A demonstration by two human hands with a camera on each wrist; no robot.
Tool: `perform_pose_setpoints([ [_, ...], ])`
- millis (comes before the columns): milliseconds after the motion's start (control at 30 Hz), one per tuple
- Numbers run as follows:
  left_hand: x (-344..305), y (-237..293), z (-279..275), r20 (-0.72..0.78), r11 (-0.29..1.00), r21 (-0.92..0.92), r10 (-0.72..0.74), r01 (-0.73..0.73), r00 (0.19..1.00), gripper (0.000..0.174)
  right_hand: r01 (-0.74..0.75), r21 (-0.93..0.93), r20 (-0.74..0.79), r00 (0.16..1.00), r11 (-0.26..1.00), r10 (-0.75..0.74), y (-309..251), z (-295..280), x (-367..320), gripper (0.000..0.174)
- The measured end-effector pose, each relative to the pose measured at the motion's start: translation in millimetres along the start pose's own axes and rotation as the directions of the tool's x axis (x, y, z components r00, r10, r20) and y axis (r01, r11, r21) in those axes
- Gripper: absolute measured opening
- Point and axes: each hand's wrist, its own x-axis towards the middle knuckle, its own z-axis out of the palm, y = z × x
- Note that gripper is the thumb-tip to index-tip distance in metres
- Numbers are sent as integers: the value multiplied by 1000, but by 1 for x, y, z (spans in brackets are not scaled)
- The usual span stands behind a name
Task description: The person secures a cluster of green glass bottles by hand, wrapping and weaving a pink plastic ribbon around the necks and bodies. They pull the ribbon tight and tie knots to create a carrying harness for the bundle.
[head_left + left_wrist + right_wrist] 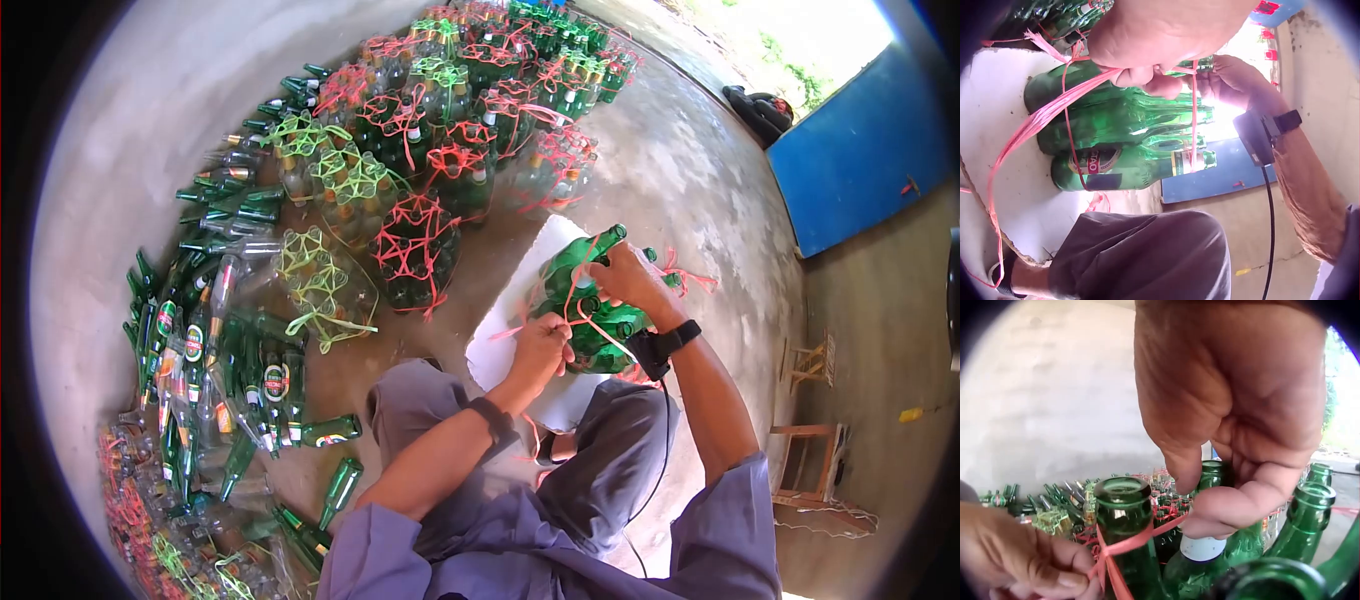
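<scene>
Many tied bundles stood in the upper middle and loose bottles lay at the left, so I judged the work partly done. My left hand and right hand each pinched the pink string looped round the half-tied green bottles. These lay at centre right, directly under both hands, on the white sheet.

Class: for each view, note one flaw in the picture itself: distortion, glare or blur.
Head view: fisheye bends the floor, corners go black. Left wrist view: white glare below the right hand washes out the bottle necks. Right wrist view: far bottles are soft; the near bottle mouth is sharp.
</scene>
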Motion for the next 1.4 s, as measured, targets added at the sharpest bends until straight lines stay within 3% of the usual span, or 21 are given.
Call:
perform_pose_setpoints([
  [100,3,-3,0,-5,998,53,44,-44,999,13,8,17,69,998,1000,-10,10,8,15,37],
  [300,-1,0,-1,40,985,161,56,-62,998,15,-106,132,43,994,986,101,12,23,26,34],
  [333,1,-3,0,19,984,166,58,-60,998,15,119,-41,-26,992,992,-120,22,30,33,33],
  [367,2,-5,0,-1,983,172,59,-58,998,15,323,-222,-56,938,920,-343,33,35,40,32],
  [400,2,-5,1,1,983,174,56,-55,998,15,320,-220,-56,939,921,-339,24,36,37,32],
  [467,2,-4,0,25,975,197,100,-103,995,15,-9,78,-153,988,997,21,-4,40,32,31],
  [633,5,-4,-1,-11,977,187,110,-106,994,15,-53,45,-207,976,998,62,-3,51,46,31],
  [700,6,-5,-1,-31,976,197,104,-96,994,15,-142,107,-206,965,984,162,-3,53,49,32],
  [833,10,-9,-5,-53,961,245,142,-125,988,16,-166,123,-201,961,978,188,13,62,62,34],
  [900,10,-10,-7,-48,947,284,170,-149,984,17,-114,54,-268,955,992,125,27,71,72,36],
  [1033,9,-7,-8,-61,961,243,153,-134,986,17,-184,57,-203,960,981,192,-14,55,46,37],
  [1133,6,-1,-8,-66,959,257,140,-118,988,16,-148,34,-188,970,988,152,-3,55,51,38],
  [1200,10,-4,-9,-58,957,266,137,-117,989,16,-33,80,-133,990,996,43,3,53,51,39],
  [1267,22,-22,-14,-60,894,388,265,-222,962,16,-20,114,-131,991,993,34,9,52,51,43],
  [1333,19,-19,-15,-55,875,430,273,-224,961,16,70,143,-101,993,987,-56,6,42,40,43],
  [1400,16,-16,-15,-46,853,470,279,-226,959,15,47,170,-98,995,984,-31,4,28,25,42],
])
